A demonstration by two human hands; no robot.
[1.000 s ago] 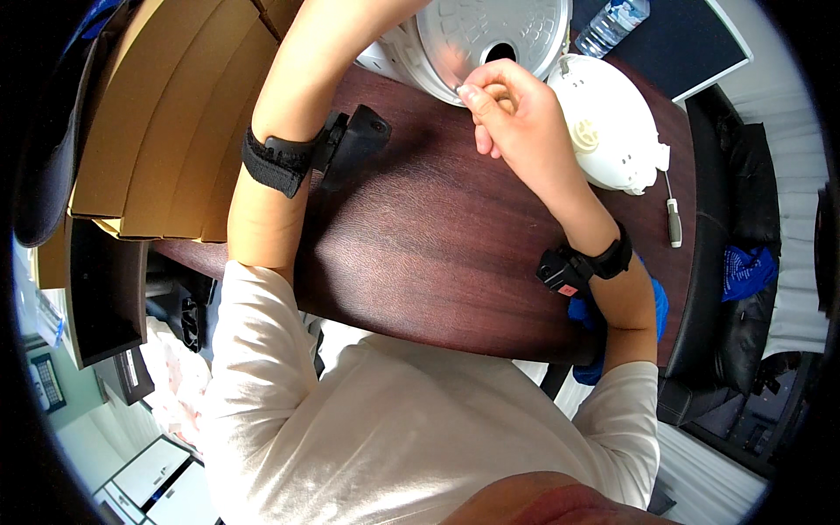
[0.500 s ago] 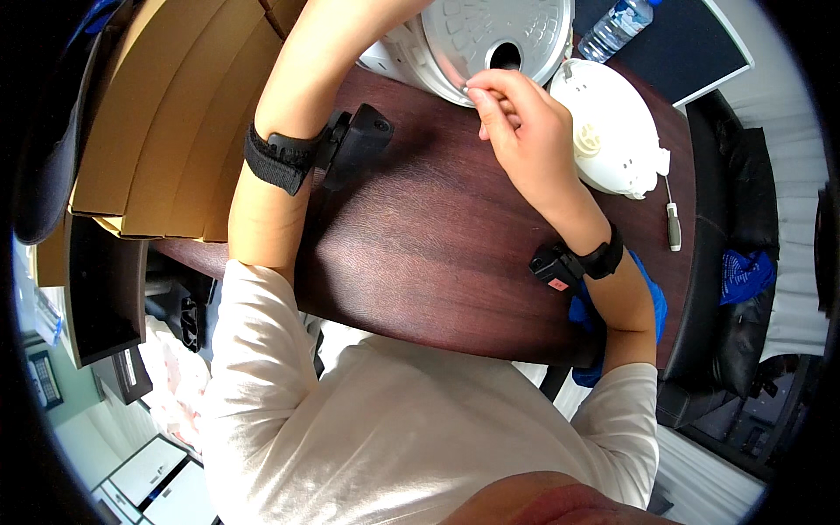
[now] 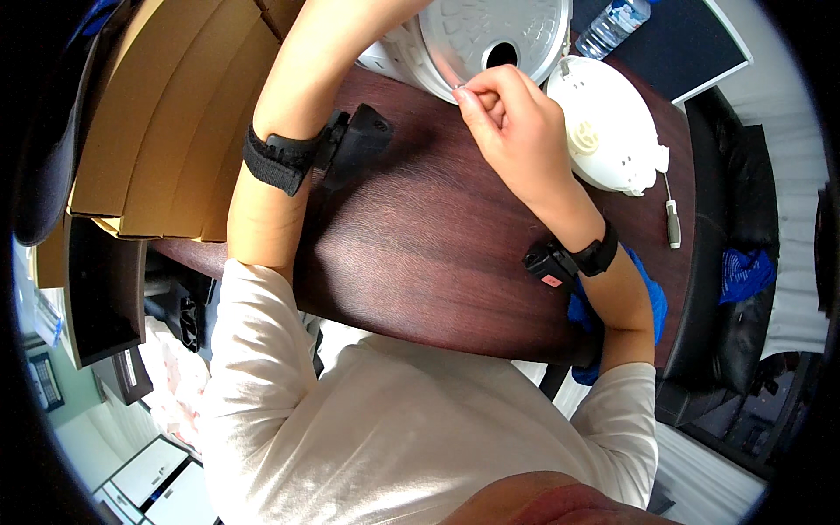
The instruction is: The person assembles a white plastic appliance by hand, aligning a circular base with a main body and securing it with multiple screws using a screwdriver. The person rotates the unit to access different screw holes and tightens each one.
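Note:
A round white appliance with a grey embossed disc and a dark oval hole stands at the far edge of the view. My right hand is closed, thumb and index finger pinched together at the near left rim of the disc. Whatever lies between those fingertips is too small to make out. Toward the appliance's left side reaches my left forearm; its hand is beyond the upper edge of the picture. Just right of my right hand lies an oval white cover with a pale round fitting inside.
A screwdriver lies near the right edge of the dark wooden table. Behind the cover is a water bottle. Cardboard boxes stand at left. Blue cloth lies under my right forearm, and a black sofa stands at right.
My right hand has shifted slightly left along the rim, its fingers still pinched. The appliance and the cover appear a touch further left. My left arm has stayed almost still.

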